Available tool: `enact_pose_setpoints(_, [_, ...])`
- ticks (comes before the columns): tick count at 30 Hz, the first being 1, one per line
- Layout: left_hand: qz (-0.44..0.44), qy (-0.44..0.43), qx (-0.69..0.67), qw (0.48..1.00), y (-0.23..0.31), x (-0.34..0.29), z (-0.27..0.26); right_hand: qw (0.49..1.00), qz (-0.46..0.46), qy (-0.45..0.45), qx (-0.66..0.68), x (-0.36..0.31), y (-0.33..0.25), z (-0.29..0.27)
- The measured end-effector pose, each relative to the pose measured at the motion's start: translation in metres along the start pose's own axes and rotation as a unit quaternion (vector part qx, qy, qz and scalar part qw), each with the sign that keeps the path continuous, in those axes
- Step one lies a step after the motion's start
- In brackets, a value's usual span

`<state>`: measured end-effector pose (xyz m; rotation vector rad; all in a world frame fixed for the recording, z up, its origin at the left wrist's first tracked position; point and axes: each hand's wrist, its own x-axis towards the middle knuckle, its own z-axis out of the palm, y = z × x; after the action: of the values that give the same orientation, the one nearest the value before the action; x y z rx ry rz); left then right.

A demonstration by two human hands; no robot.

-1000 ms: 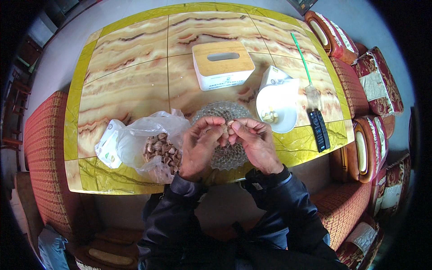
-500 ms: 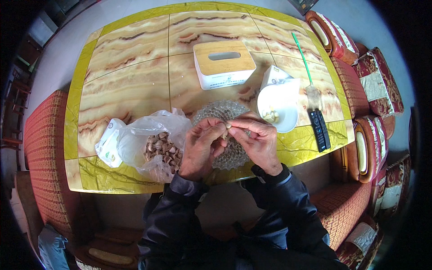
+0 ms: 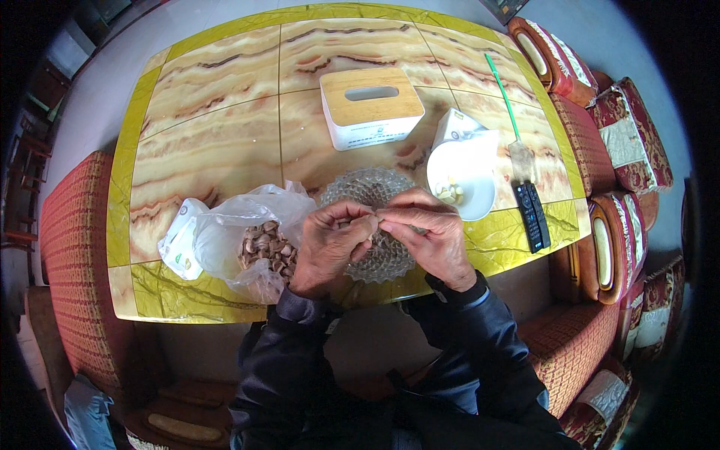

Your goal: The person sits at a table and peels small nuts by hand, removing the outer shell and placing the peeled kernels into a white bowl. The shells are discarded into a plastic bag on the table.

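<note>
Above a ribbed clear glass dish (image 3: 367, 182), my left hand (image 3: 330, 244) and my right hand (image 3: 433, 236) meet fingertip to fingertip. Both are closed in a pinch on a small pale garlic clove (image 3: 379, 216), mostly covered by the fingers. Left of my left hand lies an open clear plastic bag (image 3: 221, 232) holding many unpeeled garlic cloves (image 3: 268, 249). To the right of the dish a white tub (image 3: 478, 196) leans toward me, with several peeled cloves (image 3: 450, 193) inside. The dish's middle is partly hidden by my hands.
Behind the dish stands a white tissue box (image 3: 373, 112) with a wooden lid. A white carton (image 3: 456, 127), a green-handled fly swatter (image 3: 503, 97) and a black remote control (image 3: 532, 217) lie at the right. A white-green packet (image 3: 180, 241) touches the bag. Red sofas (image 3: 82, 225) flank the table.
My fingertips have drawn closer together and now cover more of the clove. Both hands have turned slightly and sunk a little nearer the dish.
</note>
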<state>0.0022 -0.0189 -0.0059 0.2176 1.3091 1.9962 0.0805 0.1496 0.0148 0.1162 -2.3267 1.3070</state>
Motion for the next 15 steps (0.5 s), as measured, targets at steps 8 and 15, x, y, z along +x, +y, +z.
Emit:
enact_pose_setpoints(8, [-0.025, 0.007, -0.010, 1.000, -0.0023, 0.0001, -0.0022, 1.000, 0.002, -0.006, -0.004, -0.0043, -0.0005, 0.0024])
enact_pose_setpoints(15, [-0.032, -0.020, -0.062, 0.997, -0.0054, 0.0040, -0.0070, 1.000, -0.001, 0.007, 0.012, -0.0057, 0.0019, 0.0068])
